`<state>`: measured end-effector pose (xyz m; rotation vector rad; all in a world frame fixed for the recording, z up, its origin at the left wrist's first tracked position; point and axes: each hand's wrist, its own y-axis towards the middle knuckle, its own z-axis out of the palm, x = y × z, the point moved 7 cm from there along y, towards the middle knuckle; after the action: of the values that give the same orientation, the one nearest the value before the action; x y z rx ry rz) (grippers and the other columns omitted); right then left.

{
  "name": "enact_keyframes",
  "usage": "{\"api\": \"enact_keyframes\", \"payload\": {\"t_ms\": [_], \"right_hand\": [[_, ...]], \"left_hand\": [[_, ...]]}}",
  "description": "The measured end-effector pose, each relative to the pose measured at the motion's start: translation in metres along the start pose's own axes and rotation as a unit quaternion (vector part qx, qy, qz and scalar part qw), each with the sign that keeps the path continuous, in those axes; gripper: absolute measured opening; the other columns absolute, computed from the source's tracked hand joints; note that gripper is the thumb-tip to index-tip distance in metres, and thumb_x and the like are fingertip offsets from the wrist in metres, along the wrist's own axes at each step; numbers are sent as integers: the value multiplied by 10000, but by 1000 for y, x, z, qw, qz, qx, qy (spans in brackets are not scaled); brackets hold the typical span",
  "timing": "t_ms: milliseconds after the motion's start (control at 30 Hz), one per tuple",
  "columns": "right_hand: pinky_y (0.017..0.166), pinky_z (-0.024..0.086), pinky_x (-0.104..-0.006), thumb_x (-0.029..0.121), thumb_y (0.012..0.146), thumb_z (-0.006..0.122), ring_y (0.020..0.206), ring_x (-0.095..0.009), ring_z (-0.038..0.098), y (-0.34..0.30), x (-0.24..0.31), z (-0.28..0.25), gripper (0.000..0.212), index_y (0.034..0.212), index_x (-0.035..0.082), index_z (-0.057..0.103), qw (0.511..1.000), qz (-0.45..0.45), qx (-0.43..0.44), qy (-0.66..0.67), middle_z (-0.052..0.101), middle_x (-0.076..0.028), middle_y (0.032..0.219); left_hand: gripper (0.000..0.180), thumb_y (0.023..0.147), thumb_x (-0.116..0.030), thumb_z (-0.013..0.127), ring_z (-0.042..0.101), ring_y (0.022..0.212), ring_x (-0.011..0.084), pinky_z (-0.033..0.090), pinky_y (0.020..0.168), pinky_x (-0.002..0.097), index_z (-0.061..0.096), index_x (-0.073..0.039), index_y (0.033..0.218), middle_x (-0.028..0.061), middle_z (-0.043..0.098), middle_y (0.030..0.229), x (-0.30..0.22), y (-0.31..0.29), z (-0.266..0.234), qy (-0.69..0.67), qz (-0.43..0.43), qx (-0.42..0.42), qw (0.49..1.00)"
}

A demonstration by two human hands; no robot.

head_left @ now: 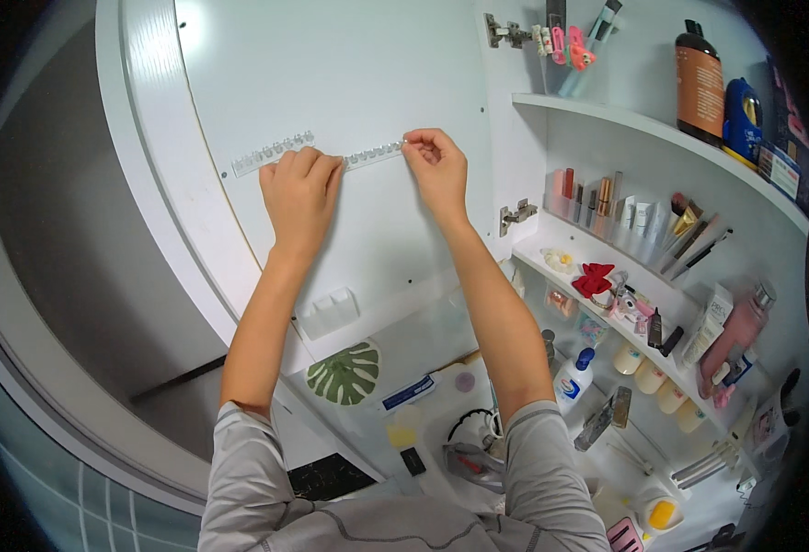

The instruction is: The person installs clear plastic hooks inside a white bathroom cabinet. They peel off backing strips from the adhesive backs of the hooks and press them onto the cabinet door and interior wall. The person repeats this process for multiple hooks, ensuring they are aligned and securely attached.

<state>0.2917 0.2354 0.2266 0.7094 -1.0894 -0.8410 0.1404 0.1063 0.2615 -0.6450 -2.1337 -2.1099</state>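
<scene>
Holding a clear hooked strip (375, 155) across the white panel (349, 74), right between both sets of fingers. Pinching its far end between thumb and index with the right fingers (424, 138), probably for fine control over that end. Bunching the left fingers (331, 167) around the near end, likely as a second anchor against tilting; can't tell if pinching or just pressing there, tips partly hidden. Just beyond the left knuckles, a matching second strip (274, 155) on a similar slant, maybe handy as a reference for the angle. On to containers: below the left fingers, low on the panel, a small clear bin (329, 315), contents too faint to make out. Right of the right fingers, a long clear tray (588, 222) on a shelf, loaded with lipsticks (568, 184), tubes (642, 217) and makeup brushes (678, 202), mostly upright or leaning, presumably for easy grabbing. Higher up and right, a clear holder (570, 81) with pink clips (579, 53) at its edge. Well below and right, cream containers (651, 375) in a row, no clue about contents.
</scene>
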Motion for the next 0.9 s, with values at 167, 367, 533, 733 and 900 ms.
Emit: {"api": "enact_keyframes", "payload": {"t_ms": [167,367,533,733,900], "right_hand": [[692,476,-228,-17,801,612,724,-98,573,-3,2,1,95,895,-22,619,1000,-3,-20,-1,619,-52,800],[764,494,-283,-17,797,605,882,-172,601,-14,10,-6,194,991,-5,603,999,-24,-29,9,585,-113,1049],[901,451,-382,-16,803,560,1090,-307,520,-57,29,2,334,1135,9,562,952,-181,39,-245,513,-150,1199],[982,393,-416,-38,794,517,1212,-345,436,-64,32,27,424,1216,1,518,907,-236,45,-347,471,-173,1258],[1040,326,-472,-63,759,481,1222,-348,424,-65,31,31,463,1220,-24,508,895,-243,49,-371,470,-180,1257]], "left_hand": [[59,765,-131,690,483,705,147,290,678,317,632,-132,759,-48,531,727,0,1,-1,10,3,-1,1000],[196,756,-97,668,524,782,194,351,708,336,631,-78,948,28,580,847,-4,-6,-9,-5,3,-2,1000],[470,720,-29,627,525,1119,292,420,937,420,547,-16,1182,127,568,1195,-39,-34,-4,-82,139,97,982],[543,753,-123,630,423,1256,253,319,1056,396,487,-9,1264,114,459,1349,-45,-47,23,11,132,163,978],[594,761,-228,645,377,1290,210,284,1076,372,471,-28,1291,77,422,1390,-38,-49,23,52,110,180,976]]}}
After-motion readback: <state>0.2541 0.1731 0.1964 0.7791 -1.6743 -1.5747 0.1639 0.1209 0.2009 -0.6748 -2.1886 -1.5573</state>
